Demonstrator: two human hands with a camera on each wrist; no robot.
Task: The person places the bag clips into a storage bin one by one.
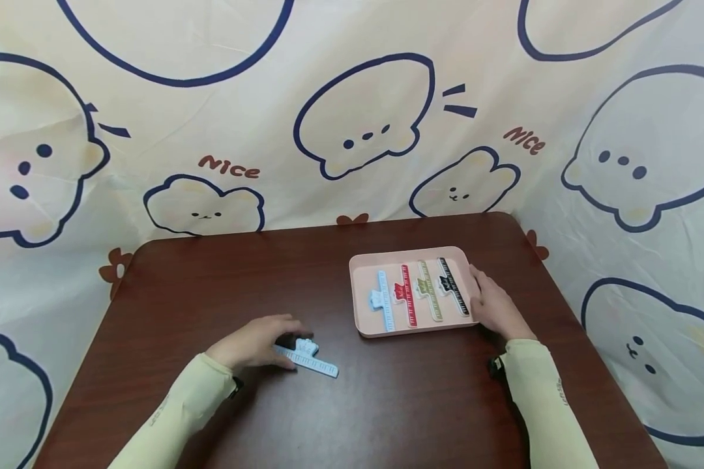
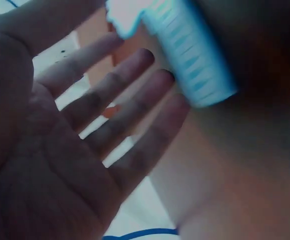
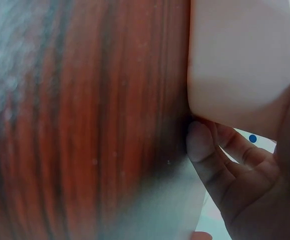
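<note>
My left hand point(image 1: 264, 342) is over a light blue ruler clip point(image 1: 313, 362) on the table, thumb and fingers spread around its left end. In the left wrist view the fingers are fairly straight, their tips beside the blurred clip point(image 2: 197, 60). My right hand point(image 1: 498, 306) grips the right edge of a pink tray point(image 1: 366, 260); in the right wrist view its fingertips are at the tray wall point(image 3: 239, 65). Inside the tray, side by side, lie a blue clip point(image 1: 385, 303), a red clip point(image 1: 409, 296), a green clip point(image 1: 431, 292) and a black clip point(image 1: 454, 286).
A dark brown wooden table point(image 1: 240, 280) carries everything. Behind and beside it hangs a pale cloth point(image 1: 211, 130) printed with cartoon outlines. The table's back edge lies beyond the tray, its right edge to the right of my right hand.
</note>
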